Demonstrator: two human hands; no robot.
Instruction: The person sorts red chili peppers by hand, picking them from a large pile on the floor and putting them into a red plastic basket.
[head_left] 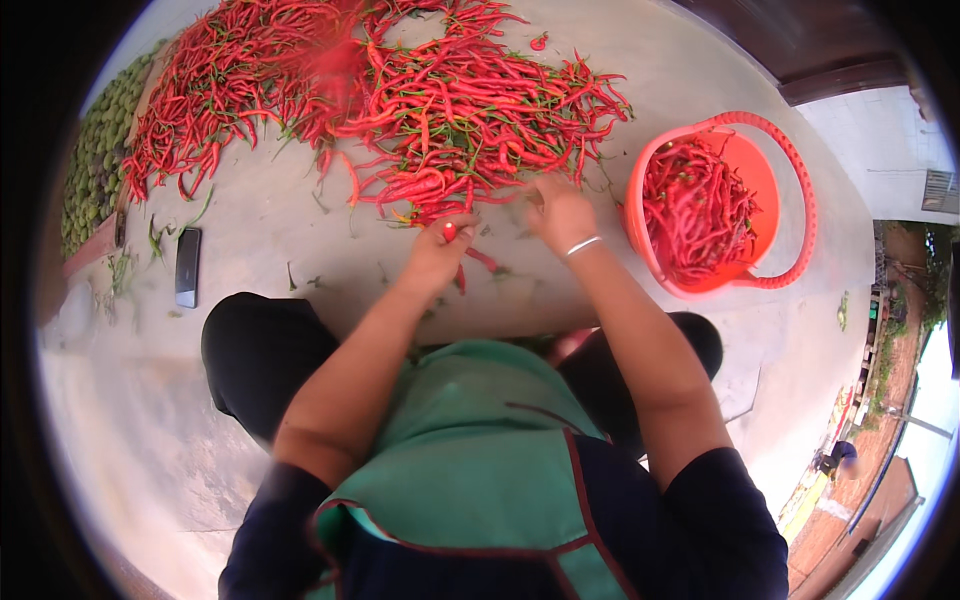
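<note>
Red chilies (450,232) in left hand (432,255), partly hidden; tangled, green-flecked chili heap (480,110) spread just beyond.

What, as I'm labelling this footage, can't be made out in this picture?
Head view: left hand; its fingers partly hide the red pepper it holds.
Head view: right hand; blurred fingertips, so whether they grip anything is unclear.
Head view: pepper pile; its far end is cut off by the top edge.
Head view: bucket; the loose peppers inside hide its bottom.
</note>
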